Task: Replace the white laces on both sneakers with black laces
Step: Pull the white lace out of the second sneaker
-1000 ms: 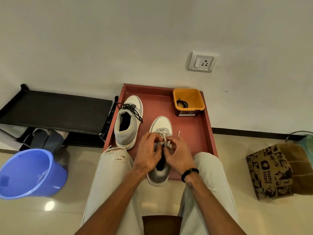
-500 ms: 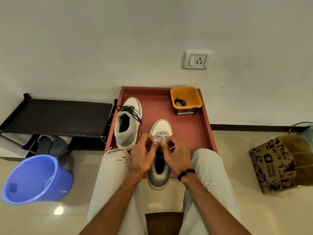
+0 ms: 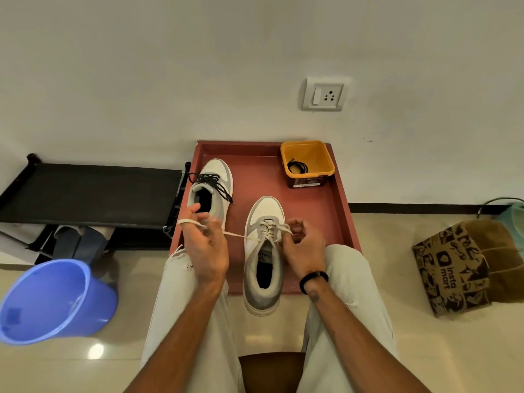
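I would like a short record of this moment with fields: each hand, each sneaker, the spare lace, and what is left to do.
left hand: pulls a strand of the white lace out to the left, looped over a finger
right hand: pinches the white lace at the eyelets
near sneaker: white lace partly in, loosened
far sneaker: already has a black lace
spare black lace: coiled in the yellow tub
support: red tray
left to do: finish removing the white lace, thread the black one
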